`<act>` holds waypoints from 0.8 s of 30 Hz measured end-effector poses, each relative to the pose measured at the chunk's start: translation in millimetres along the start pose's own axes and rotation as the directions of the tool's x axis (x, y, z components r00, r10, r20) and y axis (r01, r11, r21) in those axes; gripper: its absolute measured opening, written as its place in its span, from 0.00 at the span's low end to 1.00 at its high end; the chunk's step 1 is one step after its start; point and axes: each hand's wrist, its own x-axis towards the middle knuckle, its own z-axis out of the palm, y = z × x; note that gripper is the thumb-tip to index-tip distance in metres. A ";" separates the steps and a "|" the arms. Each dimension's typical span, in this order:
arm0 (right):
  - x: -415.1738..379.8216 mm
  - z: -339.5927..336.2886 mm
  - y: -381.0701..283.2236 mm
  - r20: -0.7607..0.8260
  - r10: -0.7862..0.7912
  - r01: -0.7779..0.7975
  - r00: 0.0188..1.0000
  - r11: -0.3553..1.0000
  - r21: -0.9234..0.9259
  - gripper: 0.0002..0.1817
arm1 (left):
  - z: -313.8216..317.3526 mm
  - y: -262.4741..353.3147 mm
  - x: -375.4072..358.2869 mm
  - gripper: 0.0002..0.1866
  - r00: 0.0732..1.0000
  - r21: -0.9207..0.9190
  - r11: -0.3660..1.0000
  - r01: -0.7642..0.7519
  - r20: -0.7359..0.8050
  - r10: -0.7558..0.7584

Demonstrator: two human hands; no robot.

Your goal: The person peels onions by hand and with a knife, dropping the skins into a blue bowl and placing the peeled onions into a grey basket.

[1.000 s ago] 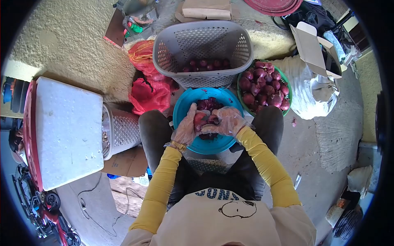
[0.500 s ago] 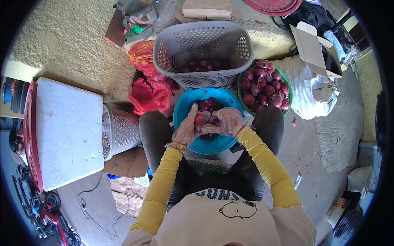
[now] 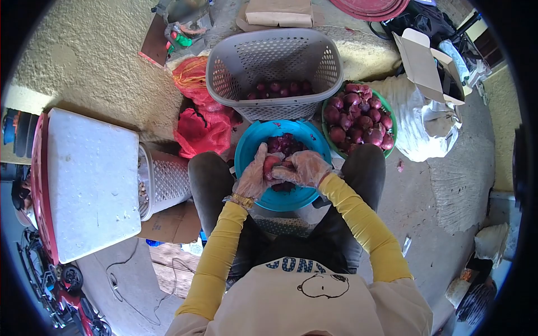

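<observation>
Both of my hands wear clear plastic gloves and meet above a blue basin (image 3: pixel 286 201) between my knees. My left hand (image 3: pixel 254 175) is closed around a red onion (image 3: pixel 271 166). Against the onion's right side, my right hand (image 3: pixel 307 168) has its fingers curled and pressed, partly covering it. Whether a loose piece of skin is pinched there I cannot make out. Dark purple onion skins (image 3: pixel 286 143) lie in the basin beneath. A green-rimmed basin (image 3: pixel 394 131) heaped with red onions (image 3: pixel 358 119) stands just beyond my right knee.
Beyond the blue basin stands a grey perforated basket (image 3: pixel 274 109) with several onions inside. A red mesh sack (image 3: pixel 204 131) lies to its left, a white sack (image 3: pixel 428 126) at right. On my left are a white foam box (image 3: pixel 92 185) and a pale perforated basket (image 3: pixel 168 179).
My right hand's fingers have shifted slightly over the onion, and more of its pinkish surface shows. The left hand keeps its hold. The whole view has drifted a little.
</observation>
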 end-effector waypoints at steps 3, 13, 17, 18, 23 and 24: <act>1.0 -3.5 -1.6 0.039 0.012 -0.009 0.999 0.997 -0.074 0.35 | -6.9 -3.5 7.3 0.35 1.000 -0.006 1.000 -0.004 -0.015 0.004; 1.2 -5.3 -4.3 0.086 -0.047 0.062 0.995 0.982 -0.179 0.36 | -17.9 -4.5 11.0 0.34 0.999 0.009 1.000 -0.016 0.035 0.016; 1.4 -1.0 2.6 -0.035 -0.061 0.057 0.997 0.991 -0.119 0.36 | -14.7 -3.8 10.6 0.34 0.999 0.005 1.000 -0.014 0.052 0.014; 0.4 -4.4 -2.8 -0.036 -0.062 0.057 0.997 0.991 -0.118 0.36 | -14.1 -3.2 10.4 0.34 0.999 0.006 1.000 -0.014 0.052 0.014; -0.9 -8.6 -11.7 -0.083 -0.024 0.016 0.996 0.995 -0.096 0.43 | -4.9 -0.3 6.8 0.32 0.999 0.009 1.000 -0.011 0.034 0.010; -0.7 -8.2 -10.9 -0.083 -0.024 0.016 0.996 0.995 -0.097 0.43 | -3.9 -1.0 6.9 0.32 0.999 0.009 1.000 -0.011 0.035 0.010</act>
